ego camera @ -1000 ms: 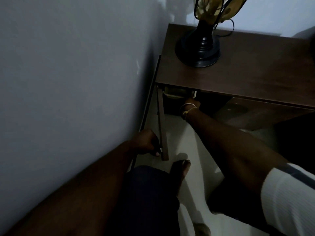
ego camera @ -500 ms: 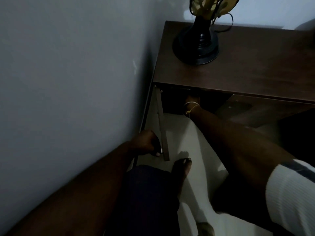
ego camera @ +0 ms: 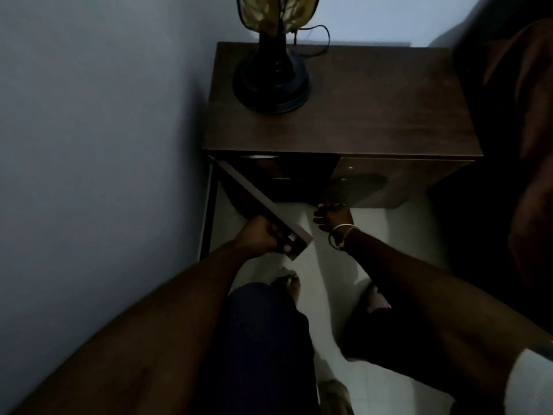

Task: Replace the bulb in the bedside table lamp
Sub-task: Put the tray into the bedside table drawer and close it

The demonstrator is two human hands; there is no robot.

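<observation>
A dark table lamp (ego camera: 273,82) with a black base and a yellowish shade stands at the back left of the brown bedside table (ego camera: 374,115). No bulb shows. The table's left cabinet door (ego camera: 260,202) stands half open, and my left hand (ego camera: 263,236) grips its free edge. My right hand (ego camera: 333,218), with bangles on the wrist, is outside the cabinet just below its front, fingers spread and nothing in them.
A pale wall runs close along the left. Dark bedding (ego camera: 514,145) rises on the right. The right cabinet door (ego camera: 398,181) is shut. My knees and a bare foot (ego camera: 288,287) are over the light floor (ego camera: 332,274).
My right hand has come out of the cabinet and holds nothing. The left door has swung from wide open toward the cabinet, with my left hand on its edge. The view pulled back.
</observation>
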